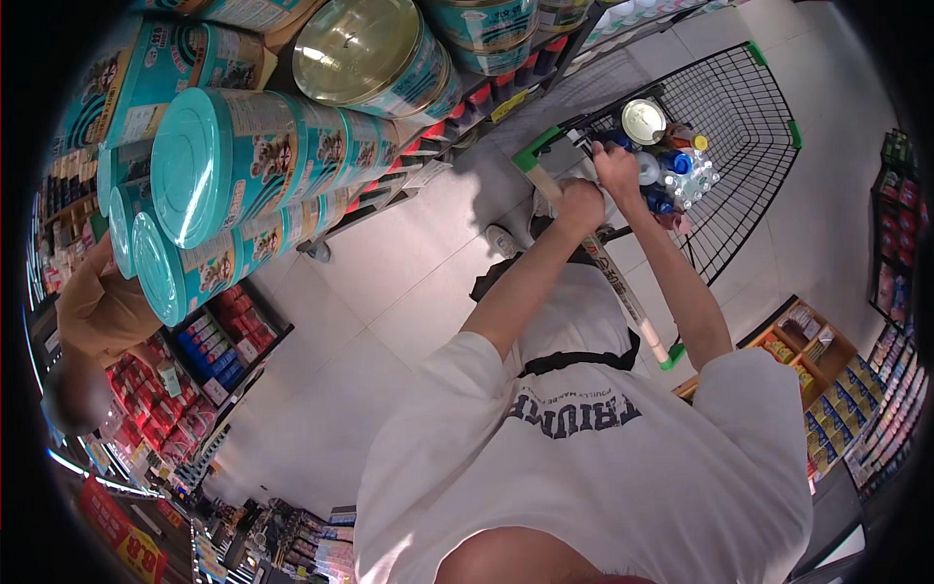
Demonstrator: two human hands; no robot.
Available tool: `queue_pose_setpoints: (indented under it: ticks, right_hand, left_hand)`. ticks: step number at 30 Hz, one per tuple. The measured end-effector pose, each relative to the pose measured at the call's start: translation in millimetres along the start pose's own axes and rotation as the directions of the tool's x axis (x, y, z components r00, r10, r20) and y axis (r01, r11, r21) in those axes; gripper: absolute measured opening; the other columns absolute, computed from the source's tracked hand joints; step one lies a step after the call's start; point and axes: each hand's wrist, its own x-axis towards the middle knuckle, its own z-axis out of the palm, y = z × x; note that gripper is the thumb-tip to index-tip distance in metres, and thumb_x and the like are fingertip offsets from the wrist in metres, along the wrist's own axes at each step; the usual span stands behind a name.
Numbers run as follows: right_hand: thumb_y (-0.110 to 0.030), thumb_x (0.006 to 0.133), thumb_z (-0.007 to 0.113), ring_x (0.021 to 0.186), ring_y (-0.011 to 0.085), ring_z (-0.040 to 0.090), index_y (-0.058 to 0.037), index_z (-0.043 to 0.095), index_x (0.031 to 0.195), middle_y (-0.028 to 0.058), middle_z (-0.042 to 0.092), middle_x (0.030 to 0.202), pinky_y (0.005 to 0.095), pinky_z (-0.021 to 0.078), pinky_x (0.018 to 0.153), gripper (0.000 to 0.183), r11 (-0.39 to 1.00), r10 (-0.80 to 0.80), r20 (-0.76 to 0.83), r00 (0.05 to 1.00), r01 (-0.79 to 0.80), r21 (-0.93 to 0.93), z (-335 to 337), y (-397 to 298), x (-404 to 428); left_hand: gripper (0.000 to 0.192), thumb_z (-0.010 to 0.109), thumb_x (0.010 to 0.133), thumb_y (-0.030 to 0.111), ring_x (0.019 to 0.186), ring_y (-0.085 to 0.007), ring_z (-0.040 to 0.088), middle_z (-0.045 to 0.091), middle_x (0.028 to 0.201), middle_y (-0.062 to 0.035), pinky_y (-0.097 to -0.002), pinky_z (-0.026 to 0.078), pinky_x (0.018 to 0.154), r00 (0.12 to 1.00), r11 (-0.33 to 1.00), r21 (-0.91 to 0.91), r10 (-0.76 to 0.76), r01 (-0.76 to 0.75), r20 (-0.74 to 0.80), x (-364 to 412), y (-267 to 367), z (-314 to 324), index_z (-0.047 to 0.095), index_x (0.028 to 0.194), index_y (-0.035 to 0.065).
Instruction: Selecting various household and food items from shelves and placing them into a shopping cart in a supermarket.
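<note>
My left hand [580, 206] is wrapped around the handle bar [620, 288] of a black wire shopping cart [759, 124] with green corner pieces. Just beyond it my right hand [616, 169] has curled fingers at the cart's near end; whether they grip something is hidden. Close by the right hand, a can with a pale shiny lid [643, 122] stands inside the cart. Around it are a blue-capped bottle [676, 162], a yellow-capped bottle [693, 141] and a pack of clear bottles [693, 184].
On the left, teal-lidded tins [191, 168] jut from a shelf, with a gold-lidded tin [357, 51] above. A person in a brown top [106, 310] is beside red packages [157, 401]. A wooden display bin [810, 343] stands right of the cart. Pale floor tiles [408, 263] lie between.
</note>
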Motion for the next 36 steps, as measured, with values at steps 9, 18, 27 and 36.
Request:
queue_pose_setpoints:
  ticks: [9,18,27,36]
  right_hand:
    - [-0.019,0.094,0.047,0.083,0.0414,0.066,-0.0080,0.061,0.101,0.0185,0.065,0.093,0.0506,0.0537,0.069,0.019,0.799,-0.478,0.056,0.877,0.460,-0.387,29.1,-10.1,-18.5]
    - [-0.050,0.091,0.054,0.101,0.0484,0.062,0.0053,0.066,0.096,0.0344,0.065,0.097,0.0518,0.0480,0.089,0.057,0.994,-0.074,0.085,0.994,0.066,0.089,23.5,6.8,-5.4]
    - [-0.036,0.085,0.055,0.104,0.0432,0.064,-0.0019,0.069,0.105,0.0265,0.067,0.107,0.0471,0.0495,0.092,0.042,0.986,0.116,-0.049,0.992,-0.109,0.129,-19.3,106.3,136.9]
    - [-0.026,0.076,0.064,0.117,0.0487,0.055,0.0021,0.069,0.106,0.0287,0.063,0.118,0.0485,0.0489,0.095,0.041,0.966,0.179,-0.079,0.981,-0.191,-0.175,49.4,195.4,279.9]
  left_hand:
    - [0.014,0.066,0.079,0.018,0.080,-0.0307,0.068,0.070,0.080,-0.0130,-0.0432,0.054,0.076,0.995,0.991,-0.134,0.013,0.000,0.096,-17.1,-30.0,-25.6,0.072,0.082,0.0059]
    - [0.012,0.065,0.080,0.017,0.073,-0.0281,0.070,0.071,0.080,-0.0127,-0.0411,0.056,0.071,0.977,0.990,-0.033,0.143,-0.139,0.160,-12.0,-19.0,-58.0,0.071,0.078,0.0071]
    - [0.018,0.067,0.079,0.020,0.059,-0.0278,0.062,0.058,0.072,-0.0066,-0.0405,0.053,0.060,0.969,0.962,-0.187,0.165,-0.200,-0.184,-6.5,-11.2,-87.8,0.063,0.069,0.0069]
    - [0.020,0.073,0.076,0.006,0.048,-0.0240,0.054,0.050,0.063,-0.0063,-0.0337,0.044,0.044,0.956,0.990,-0.133,0.006,-0.047,-0.294,-9.2,-8.6,-93.2,0.055,0.067,0.0068]
